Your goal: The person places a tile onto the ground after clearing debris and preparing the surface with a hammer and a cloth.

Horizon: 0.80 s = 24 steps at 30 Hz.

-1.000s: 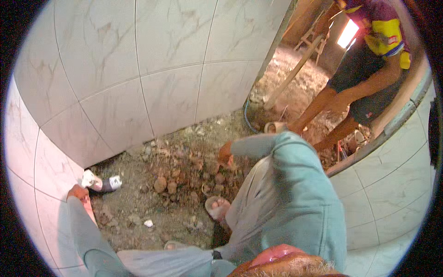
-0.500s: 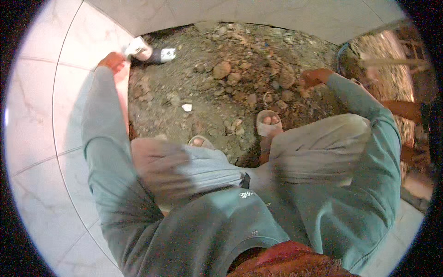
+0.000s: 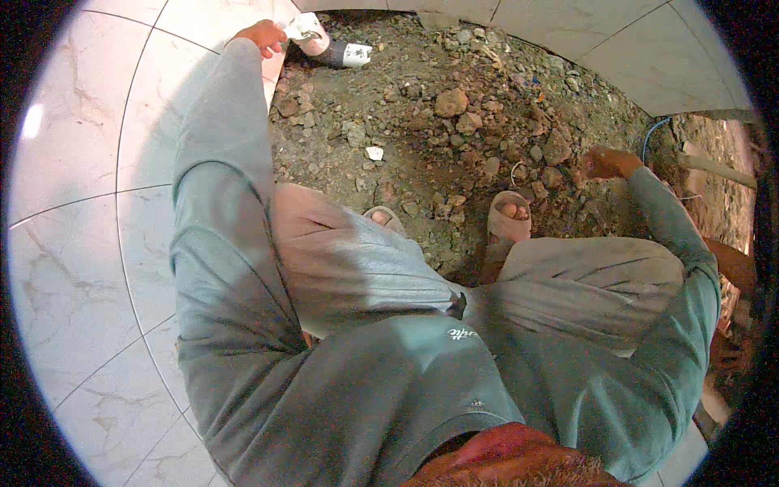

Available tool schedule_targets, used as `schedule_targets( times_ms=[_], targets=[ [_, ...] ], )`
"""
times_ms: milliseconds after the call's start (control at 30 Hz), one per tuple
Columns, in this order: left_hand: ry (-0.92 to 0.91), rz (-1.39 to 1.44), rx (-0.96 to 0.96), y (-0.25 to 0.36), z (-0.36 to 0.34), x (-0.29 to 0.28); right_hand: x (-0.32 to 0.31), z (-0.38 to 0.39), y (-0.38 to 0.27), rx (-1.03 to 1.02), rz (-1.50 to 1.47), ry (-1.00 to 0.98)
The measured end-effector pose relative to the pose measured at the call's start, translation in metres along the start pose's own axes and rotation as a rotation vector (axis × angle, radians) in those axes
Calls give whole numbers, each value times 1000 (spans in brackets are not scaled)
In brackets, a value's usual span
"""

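Observation:
At the far left, my left hand (image 3: 261, 37) is over the edge of the tile, its fingers parted and bent. Its fingertips come right up to a white pipe fitting (image 3: 308, 31); whether they touch it I cannot tell. A dark grey pipe piece (image 3: 331, 53) with a white end joins that fitting and lies on the soil. On the right, my right hand (image 3: 608, 162) is low over the stony soil (image 3: 406, 122), beside a large stone (image 3: 557, 148). Its fingers are dark and blurred, so their grip is hidden.
Pale tiles (image 3: 65, 276) border the soil on the left, with more along the far side. A white chip (image 3: 374, 152) and a rounded stone (image 3: 451, 102) lie mid-soil. My sandalled foot (image 3: 510, 215) stands on it. A blue cord (image 3: 652, 138) and a wooden bar (image 3: 714, 169) are at right.
The whole view has shifted, so the soil, pipe and both hands appear farther right. Relative to the pipe fitting, my left hand is about where it was. My right hand stays low over the stones.

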<state>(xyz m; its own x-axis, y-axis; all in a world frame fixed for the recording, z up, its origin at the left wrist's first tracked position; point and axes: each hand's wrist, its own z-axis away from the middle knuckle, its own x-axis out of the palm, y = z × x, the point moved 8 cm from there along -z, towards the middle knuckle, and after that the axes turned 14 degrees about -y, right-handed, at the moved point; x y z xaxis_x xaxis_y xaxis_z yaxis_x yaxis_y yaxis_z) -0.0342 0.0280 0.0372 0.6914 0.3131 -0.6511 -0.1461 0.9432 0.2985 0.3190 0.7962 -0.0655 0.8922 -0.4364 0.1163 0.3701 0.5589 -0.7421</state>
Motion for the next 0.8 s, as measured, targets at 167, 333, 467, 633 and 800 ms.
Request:
schedule_targets(
  times_ms=[167,333,467,633,800],
  targets=[
    [-23,-19,-7,-7,-13,3,-17,2,24,592,755,42],
    [-52,27,-34,-37,-29,-12,-3,6,12,510,964,137],
    [-26,112,-50,-40,-36,-7,-14,11,21,597,901,171],
    [-59,115,-71,-39,-33,-2,-27,14,30,656,867,204],
    [-30,130,-46,-42,-20,-8,-44,27,41,654,782,277]
  ],
)
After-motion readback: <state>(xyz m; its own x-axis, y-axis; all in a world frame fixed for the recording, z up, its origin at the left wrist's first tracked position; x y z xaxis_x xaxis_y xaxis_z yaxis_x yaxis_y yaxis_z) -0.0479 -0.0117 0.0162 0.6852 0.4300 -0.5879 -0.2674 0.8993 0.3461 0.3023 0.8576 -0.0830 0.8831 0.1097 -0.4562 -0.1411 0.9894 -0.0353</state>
